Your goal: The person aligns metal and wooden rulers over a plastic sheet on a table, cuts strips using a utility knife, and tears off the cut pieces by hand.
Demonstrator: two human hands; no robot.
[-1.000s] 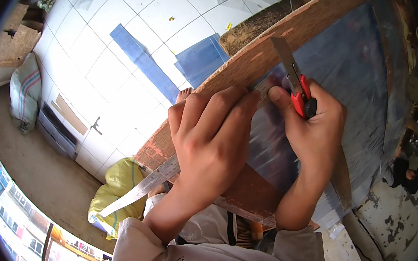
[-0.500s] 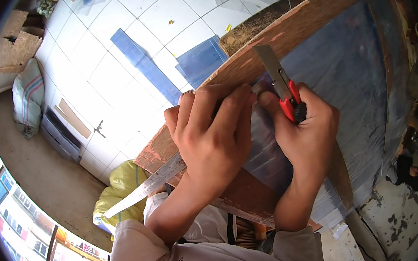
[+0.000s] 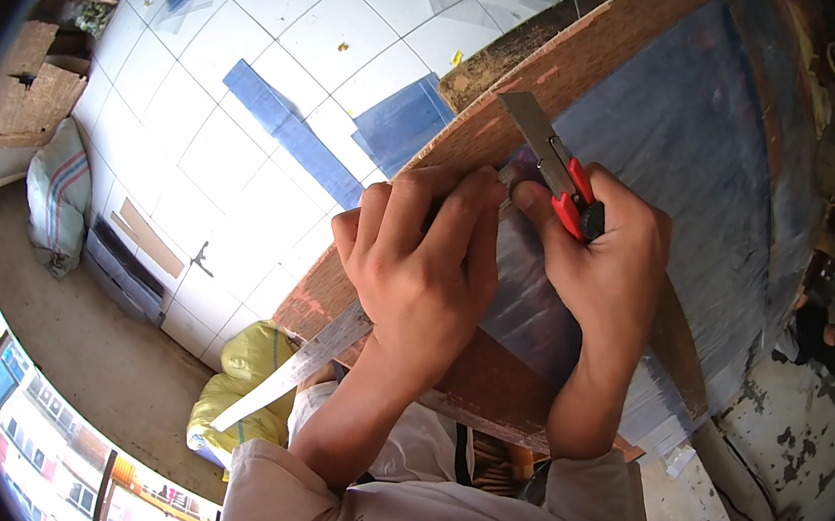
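Observation:
My right hand (image 3: 609, 242) is closed around a red and black utility knife (image 3: 573, 207), its long grey blade slid out and pointing up and away. My left hand (image 3: 418, 265) is closed, its fingers curled over a long metal ruler (image 3: 297, 367) that runs beneath it. Its fingertips are partly hidden and end close to my right thumb. Under both hands lies a clear plastic sheet (image 3: 666, 126), bluish in tone, spread over a wooden board (image 3: 466, 140) whose brown edge shows along the far side.
Blue strips (image 3: 290, 132) and a blue sheet (image 3: 404, 121) lie on the white tiled floor (image 3: 222, 108). A yellow sack (image 3: 238, 383) stands left of the board. Further left are a striped white sack (image 3: 60, 199) and a dark box (image 3: 125, 269). A wooden plank (image 3: 518, 55) sits beyond the board.
My right hand and the knife have shifted slightly left. The left hand keeps its grip, nearly unmoved.

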